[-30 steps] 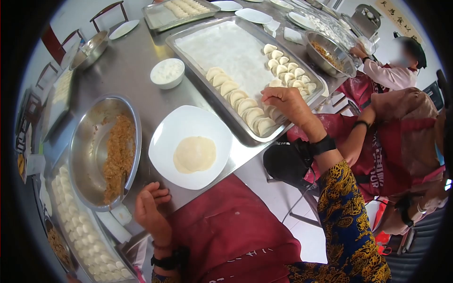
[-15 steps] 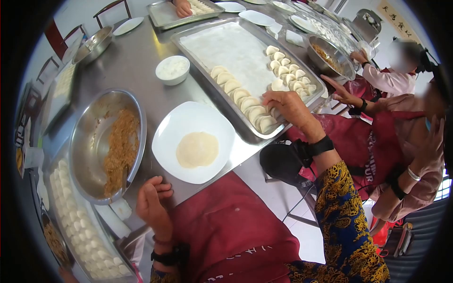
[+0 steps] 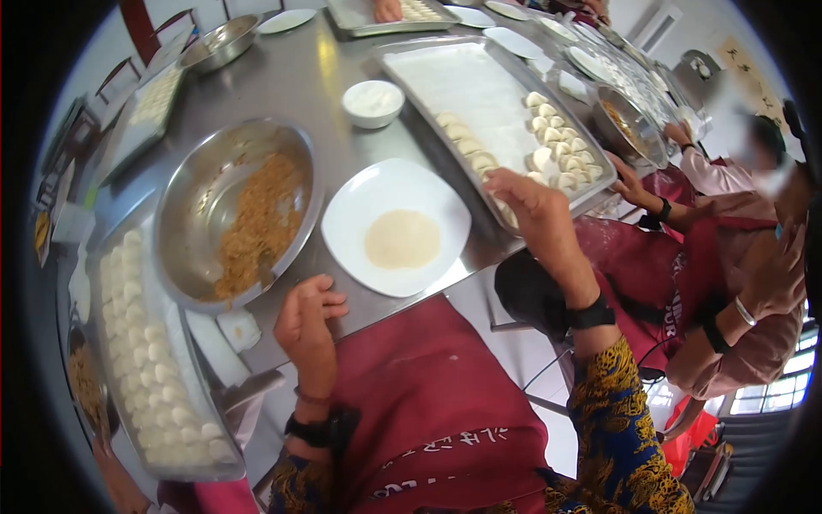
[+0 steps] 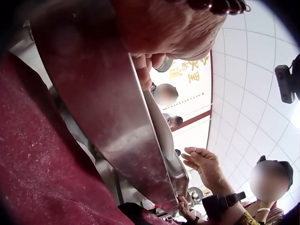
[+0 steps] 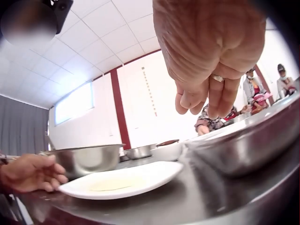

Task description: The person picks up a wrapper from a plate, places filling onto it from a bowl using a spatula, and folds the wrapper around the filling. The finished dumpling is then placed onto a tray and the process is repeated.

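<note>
A white square plate (image 3: 332, 224) bears a flat round wrapper (image 3: 402, 239). My left hand (image 3: 310, 330) hangs at the table edge below the plate, fingers loosely bent and empty; the right wrist view also shows this left hand (image 5: 33, 173) beside the plate (image 5: 154, 176). Over the near edge of a metal tray (image 3: 437, 133), my right hand (image 3: 544, 223) hovers with bent fingers and holds nothing. The right wrist view has these fingers pointing down, a ring on one. Folded dumplings (image 3: 561, 154) lie in rows on the tray; my right hand hides some of them.
Left of the plate stands a steel bowl of filling (image 3: 265, 214), beside a tray of dumplings (image 3: 154, 377). A small white bowl (image 3: 373, 104) stands behind the plate. People in red aprons (image 3: 642, 274) are on the right, near another bowl (image 3: 629, 128).
My right hand has risen off the dumplings at the tray's near corner. The head view has turned, so the table things appear farther right. My left hand keeps its place near the plate.
</note>
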Demonstrator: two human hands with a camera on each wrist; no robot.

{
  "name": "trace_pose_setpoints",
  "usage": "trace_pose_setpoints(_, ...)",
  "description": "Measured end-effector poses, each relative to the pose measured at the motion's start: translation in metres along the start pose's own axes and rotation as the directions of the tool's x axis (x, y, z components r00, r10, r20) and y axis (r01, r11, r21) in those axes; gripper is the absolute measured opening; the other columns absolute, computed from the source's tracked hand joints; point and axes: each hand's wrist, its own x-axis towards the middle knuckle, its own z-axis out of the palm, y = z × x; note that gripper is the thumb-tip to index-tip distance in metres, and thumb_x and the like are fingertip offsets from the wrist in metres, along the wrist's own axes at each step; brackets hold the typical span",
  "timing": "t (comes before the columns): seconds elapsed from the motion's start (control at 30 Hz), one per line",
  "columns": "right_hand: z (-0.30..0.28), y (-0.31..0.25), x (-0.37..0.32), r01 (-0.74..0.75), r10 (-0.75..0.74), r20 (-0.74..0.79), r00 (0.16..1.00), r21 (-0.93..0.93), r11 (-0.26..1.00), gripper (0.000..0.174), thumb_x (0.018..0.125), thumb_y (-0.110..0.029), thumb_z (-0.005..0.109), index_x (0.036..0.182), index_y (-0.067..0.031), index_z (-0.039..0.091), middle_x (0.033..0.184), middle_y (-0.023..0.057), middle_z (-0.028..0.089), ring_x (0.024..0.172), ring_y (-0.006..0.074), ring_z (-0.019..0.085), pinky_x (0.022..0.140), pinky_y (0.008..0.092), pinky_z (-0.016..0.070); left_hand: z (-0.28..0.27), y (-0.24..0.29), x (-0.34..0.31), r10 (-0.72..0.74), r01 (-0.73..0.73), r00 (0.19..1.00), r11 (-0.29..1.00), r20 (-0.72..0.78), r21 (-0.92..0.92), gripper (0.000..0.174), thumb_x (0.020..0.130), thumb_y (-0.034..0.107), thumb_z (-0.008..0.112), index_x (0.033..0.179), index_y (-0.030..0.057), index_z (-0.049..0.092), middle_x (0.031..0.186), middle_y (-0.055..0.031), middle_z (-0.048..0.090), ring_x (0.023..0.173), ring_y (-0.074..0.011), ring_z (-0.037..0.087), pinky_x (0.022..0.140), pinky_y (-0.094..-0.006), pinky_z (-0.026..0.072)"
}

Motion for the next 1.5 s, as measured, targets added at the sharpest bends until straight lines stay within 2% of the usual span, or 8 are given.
trace_pose_setpoints(0.13, 0.056, -0.027, -0.010, 0.221, -0.216, 0.055, 0.975, -0.127, 0.967, 0.030, 0.086, 0.002, 0.071, 0.114, -0.0062, 0.069, 0.123, 0.0127, 0.070, 0.121, 0.0305, 0.065, 0.099, 0.0354, 0.0530, 0.000, 0.004, 0.001, -0.037, 0.037, 0.999, 0.999, 0.018, -0.015, 0.028, 0.107, 0.017, 0.050, 0.107, -0.0062, 0.066, 0.100, -0.0112, 0.069, 0.079, -0.0131, 0.066, 0.068, -0.0252, 0.0550)
trace_pose_setpoints(0.3, 0.093, -0.051, -0.015, 0.241, -0.232, 0.073, 0.970, -0.170, 0.955, 0.037, 0.080, -0.015, 0.081, 0.114, -0.0067, 0.068, 0.125, 0.0105, 0.069, 0.130, 0.0340, 0.057, 0.100, 0.0447, 0.0481, 0.000, 0.005, 0.001, -0.023, 0.024, 0.999, 0.999, 0.023, -0.038, 0.024, 0.105, 0.015, 0.054, 0.106, -0.0055, 0.066, 0.095, -0.0092, 0.069, 0.075, -0.0127, 0.066, 0.067, -0.0252, 0.0563)
trace_pose_setpoints(0.5, 0.109, -0.058, -0.018, 0.287, -0.276, 0.077, 0.958, -0.274, 0.918, 0.022, 0.081, -0.008, 0.078, 0.101, -0.0046, 0.068, 0.117, 0.0095, 0.070, 0.125, 0.0332, 0.061, 0.096, 0.0428, 0.0499, 0.001, 0.001, 0.001, -0.019, 0.019, 1.000, 0.999, 0.001, -0.045, 0.023, 0.104, 0.013, 0.054, 0.102, -0.0055, 0.068, 0.093, -0.0090, 0.069, 0.074, -0.0130, 0.067, 0.064, -0.0247, 0.0563)
trace_pose_setpoints(0.93, 0.111, -0.049, -0.018, 0.137, -0.143, -0.057, 0.988, -0.107, 0.985, 0.006, 0.090, -0.005, 0.069, 0.095, -0.0029, 0.068, 0.117, 0.0112, 0.072, 0.118, 0.0290, 0.066, 0.094, 0.0370, 0.0505, 0.001, -0.001, 0.003, -0.009, 0.009, 1.000, 0.999, 0.006, -0.045, 0.024, 0.104, 0.014, 0.056, 0.102, -0.0054, 0.069, 0.092, -0.0096, 0.069, 0.073, -0.0131, 0.068, 0.063, -0.0249, 0.0569)
trace_pose_setpoints(1.0, 0.095, -0.055, -0.009, -0.405, 0.418, 0.124, 0.900, 0.589, 0.699, 0.011, 0.098, -0.012, 0.062, 0.097, -0.0032, 0.069, 0.122, 0.0113, 0.071, 0.111, 0.0207, 0.067, 0.095, 0.0335, 0.0503, 0.001, 0.001, 0.003, -0.016, 0.016, 1.000, 0.999, 0.006, -0.029, 0.024, 0.104, 0.015, 0.056, 0.102, -0.0054, 0.069, 0.092, -0.0096, 0.069, 0.073, -0.0132, 0.069, 0.063, -0.0249, 0.0569)
trace_pose_setpoints(1.13, 0.080, -0.041, 0.000, -0.240, 0.380, 0.130, 0.916, 0.936, 0.258, 0.020, 0.103, -0.017, 0.056, 0.113, -0.0017, 0.065, 0.122, 0.0105, 0.069, 0.108, 0.0175, 0.066, 0.096, 0.0321, 0.0512, 0.003, -0.003, 0.003, -0.005, 0.005, 1.000, 1.000, 0.020, 0.000, 0.033, 0.106, 0.028, 0.053, 0.105, -0.0028, 0.066, 0.084, -0.0082, 0.069, 0.069, -0.0136, 0.066, 0.065, -0.0258, 0.0538)
trace_pose_setpoints(1.37, 0.079, -0.048, -0.016, -0.153, 0.441, 0.236, 0.866, 0.965, -0.215, 0.033, 0.100, -0.018, 0.065, 0.122, 0.0048, 0.059, 0.125, 0.0137, 0.066, 0.122, 0.0261, 0.062, 0.111, 0.0474, 0.0487, 0.000, -0.002, 0.003, -0.003, 0.003, 0.999, 1.000, 0.041, -0.001, 0.033, 0.106, 0.028, 0.053, 0.106, -0.0033, 0.066, 0.091, -0.0103, 0.069, 0.072, -0.0149, 0.067, 0.066, -0.0272, 0.0554)
trace_pose_setpoints(1.5, 0.086, -0.070, -0.032, -0.285, 0.388, 0.311, 0.868, 0.950, -0.124, 0.036, 0.100, -0.020, 0.065, 0.127, 0.0037, 0.059, 0.125, 0.0144, 0.066, 0.118, 0.0255, 0.064, 0.107, 0.0421, 0.0516, -0.006, 0.007, -0.015, -0.174, 0.216, 0.968, 0.944, 0.179, -0.250, 0.034, 0.106, 0.026, 0.054, 0.114, -0.0054, 0.063, 0.105, -0.0141, 0.068, 0.085, -0.0205, 0.070, 0.074, -0.0317, 0.0589)
